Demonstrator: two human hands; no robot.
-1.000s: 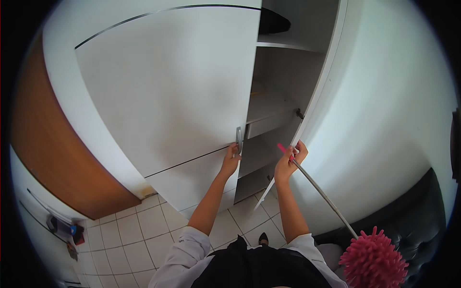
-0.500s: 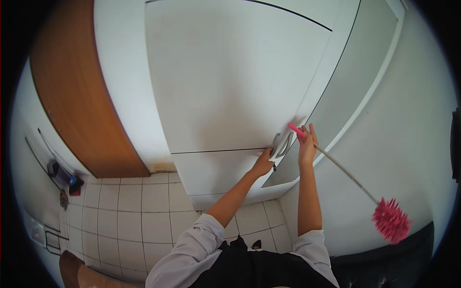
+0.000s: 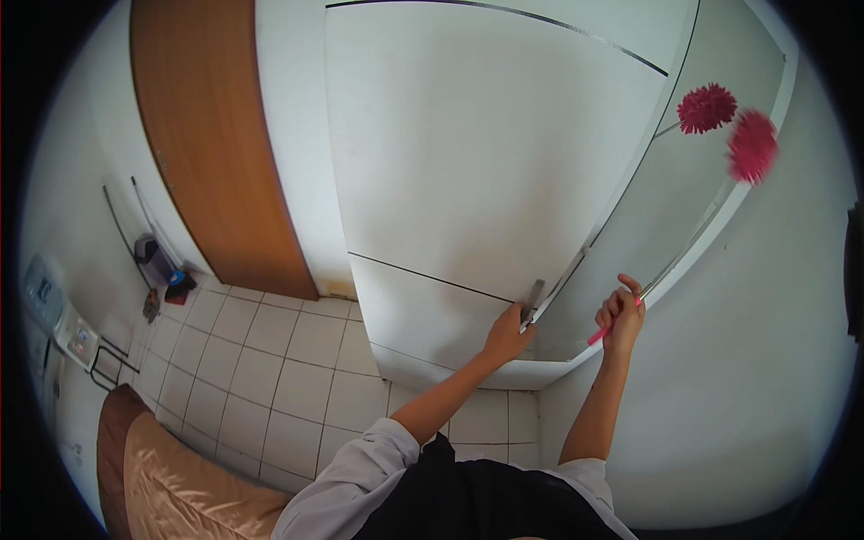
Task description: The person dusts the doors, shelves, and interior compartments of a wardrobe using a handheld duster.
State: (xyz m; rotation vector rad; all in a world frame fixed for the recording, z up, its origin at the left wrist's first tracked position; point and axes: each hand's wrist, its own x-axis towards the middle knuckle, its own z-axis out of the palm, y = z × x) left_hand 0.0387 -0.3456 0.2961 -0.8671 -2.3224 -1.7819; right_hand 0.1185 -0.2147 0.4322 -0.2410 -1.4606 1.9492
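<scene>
My left hand (image 3: 508, 336) is closed round the metal handle (image 3: 533, 301) of the white wardrobe door (image 3: 477, 153). In my right hand (image 3: 621, 319) is the pink grip of a duster (image 3: 598, 337), whose thin metal rod points up and to the right. Its fluffy pink head (image 3: 752, 147), blurred by motion, is beside the mirror (image 3: 711, 135) on the right-hand door. A reflection of the pink head shows in the mirror. Both wardrobe doors look shut or nearly so.
A brown wooden door (image 3: 211, 144) stands left of the wardrobe. Brooms and a dustpan (image 3: 153, 261) lean at the far left, near a water dispenser (image 3: 76, 337). A brown-covered bed or cushion (image 3: 184, 477) lies at the lower left, on a tiled floor (image 3: 306, 387).
The mirrored door has swung from open to nearly closed against the wardrobe. My right hand has swung the duster head from low right to high up. The view has turned left.
</scene>
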